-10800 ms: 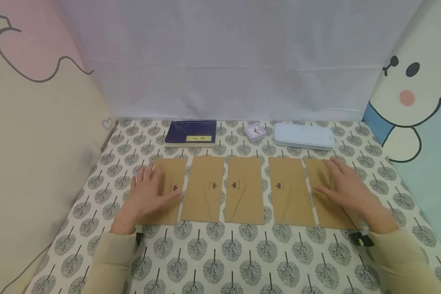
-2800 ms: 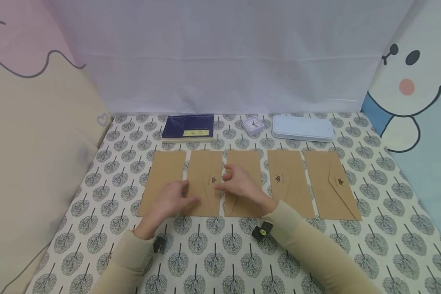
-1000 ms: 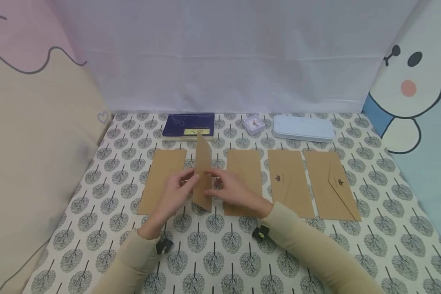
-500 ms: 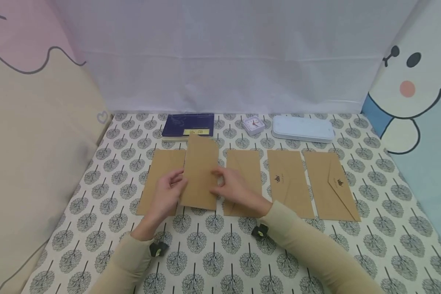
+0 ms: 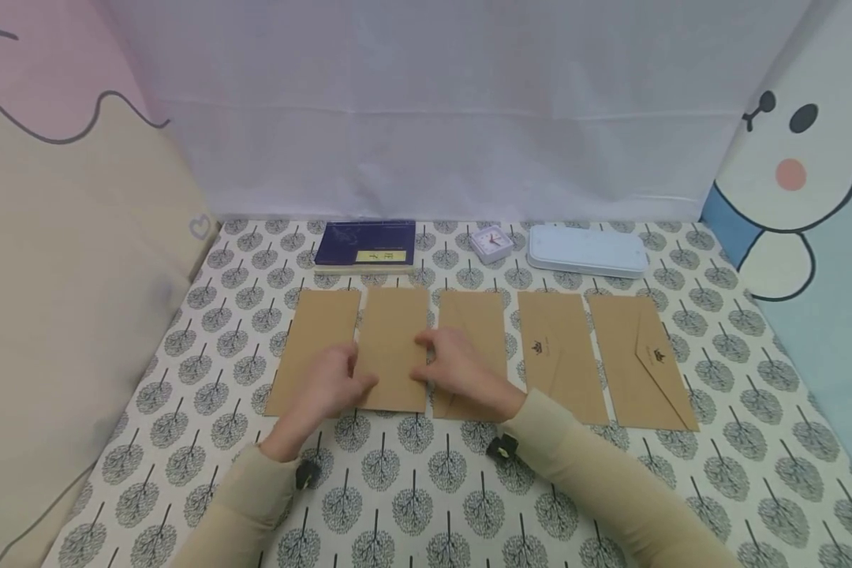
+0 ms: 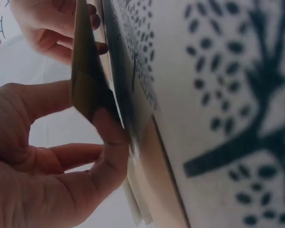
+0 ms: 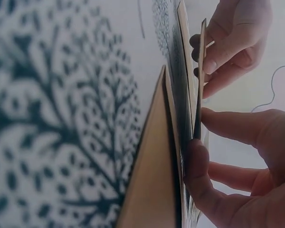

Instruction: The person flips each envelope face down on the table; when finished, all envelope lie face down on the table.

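While two hands in beige sleeves meet over a white cloth (image 5: 412, 517) printed with grey trees, brown envelopes form a row of five from left to right. The first envelope (image 5: 323, 323) lies flat, its lower right part hidden by the left hand (image 5: 326, 383). That hand has its thumb and fingers closed in a pinch on the left edge of the second envelope (image 5: 394, 331), which is plain side up and just above the cloth. Behind these two is a dark blue book (image 5: 362, 243) with a yellow label. The right hand (image 5: 461, 367) pinches the same envelope's right edge, thumb on one face and fingers on the other, and reaches across the third envelope (image 5: 476, 312), which lies flat. Farther back stands a small pale clock (image 5: 492, 243). Next comes the fourth envelope (image 5: 568, 363), marked with a dark crown, with a light blue case (image 5: 588, 251) lying behind it. At the far right, the fifth envelope (image 5: 635, 347) lies flat, showing its pointed flap and a crown.
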The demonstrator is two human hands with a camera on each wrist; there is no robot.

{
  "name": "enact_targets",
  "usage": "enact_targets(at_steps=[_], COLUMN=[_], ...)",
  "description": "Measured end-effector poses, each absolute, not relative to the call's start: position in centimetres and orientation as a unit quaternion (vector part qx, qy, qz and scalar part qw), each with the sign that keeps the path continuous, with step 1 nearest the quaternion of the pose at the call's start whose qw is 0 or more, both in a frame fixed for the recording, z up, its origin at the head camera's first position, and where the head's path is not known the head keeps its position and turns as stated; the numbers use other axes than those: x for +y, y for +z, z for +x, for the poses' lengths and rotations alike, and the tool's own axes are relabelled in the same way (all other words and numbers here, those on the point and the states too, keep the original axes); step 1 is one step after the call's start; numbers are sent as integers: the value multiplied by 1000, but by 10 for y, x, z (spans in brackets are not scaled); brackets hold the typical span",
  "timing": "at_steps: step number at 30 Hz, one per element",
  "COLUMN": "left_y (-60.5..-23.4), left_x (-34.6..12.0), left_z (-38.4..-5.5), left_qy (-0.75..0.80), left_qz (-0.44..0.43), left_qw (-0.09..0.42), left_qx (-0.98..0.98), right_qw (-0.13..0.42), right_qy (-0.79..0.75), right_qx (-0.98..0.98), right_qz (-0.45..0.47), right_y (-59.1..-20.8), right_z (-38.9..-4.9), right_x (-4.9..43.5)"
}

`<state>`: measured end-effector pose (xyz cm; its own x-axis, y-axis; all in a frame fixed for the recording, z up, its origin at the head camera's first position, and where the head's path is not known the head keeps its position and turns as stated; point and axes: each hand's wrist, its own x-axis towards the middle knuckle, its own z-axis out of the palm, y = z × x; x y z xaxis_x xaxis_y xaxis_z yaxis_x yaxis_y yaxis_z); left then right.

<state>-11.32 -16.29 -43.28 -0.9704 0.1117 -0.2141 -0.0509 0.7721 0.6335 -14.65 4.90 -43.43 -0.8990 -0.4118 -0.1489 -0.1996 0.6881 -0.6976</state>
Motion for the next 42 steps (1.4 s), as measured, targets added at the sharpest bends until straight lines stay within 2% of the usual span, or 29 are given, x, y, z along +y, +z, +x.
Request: enact_targets(at_steps=[9, 28, 38, 42], left_y=[-428, -424, -420, -418], left_x=[-157, -155, -129, -113], left_z=[-112, -113, -117, -121], left_qy=[271, 242, 280, 295], left_qz=[22, 18, 106, 127], left_qw=[135, 146, 98, 104], left_qx=[953, 959, 949, 941], right_qw=[135, 124, 98, 90], right_qy=[-306, -314, -294, -268], right_qx=[924, 927, 941, 951], right_qz=[-186, -161, -138, -125], right_y=[-438, -430, -429, -429], right_z=[-147, -139, -135, -137], right_x=[47, 54, 84, 98])
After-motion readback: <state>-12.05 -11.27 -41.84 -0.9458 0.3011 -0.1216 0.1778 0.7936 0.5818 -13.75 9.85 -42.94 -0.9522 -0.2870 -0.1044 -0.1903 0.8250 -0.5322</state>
